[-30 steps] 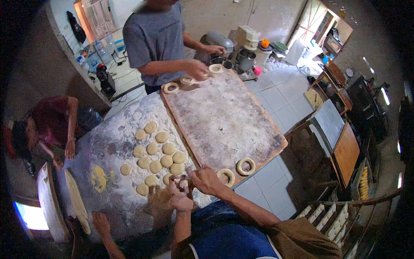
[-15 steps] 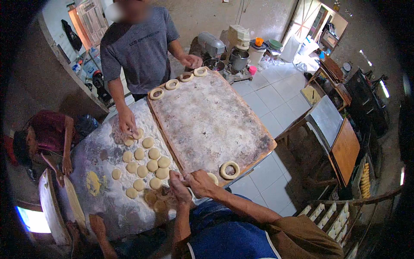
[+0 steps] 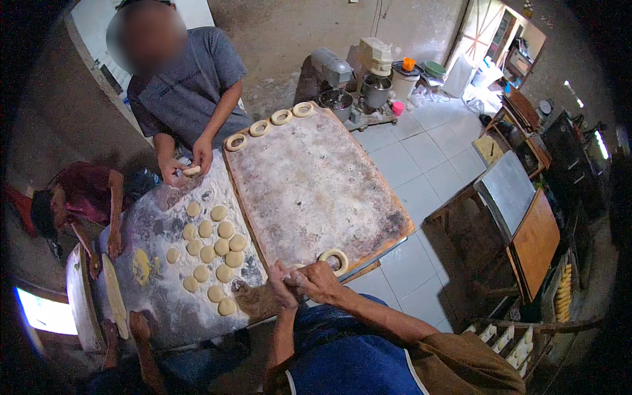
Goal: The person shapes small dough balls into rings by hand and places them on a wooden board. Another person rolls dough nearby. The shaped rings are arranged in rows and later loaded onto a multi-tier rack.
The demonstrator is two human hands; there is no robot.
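My left hand and my right hand are closed and meet at the near corner of a floured board. Whatever lies between their fingers is hidden. Just beyond my right hand a dough ring rests on the board. The pale edge of another dough piece shows behind my knuckles. To the left, several flat round dough pieces lie on the floured table. Several more dough rings stand in a row along the board's far edge.
Across the table a person in a grey shirt holds a dough piece in both hands. Other people work at the left around a long wooden piece. Mixers stand at the back; a rack with dough is at lower right.
The person opposite has lifted a dough piece from the table and now holds it in both hands near the body. My hands stay together, a little nearer the dough ring. The view has shifted slightly.
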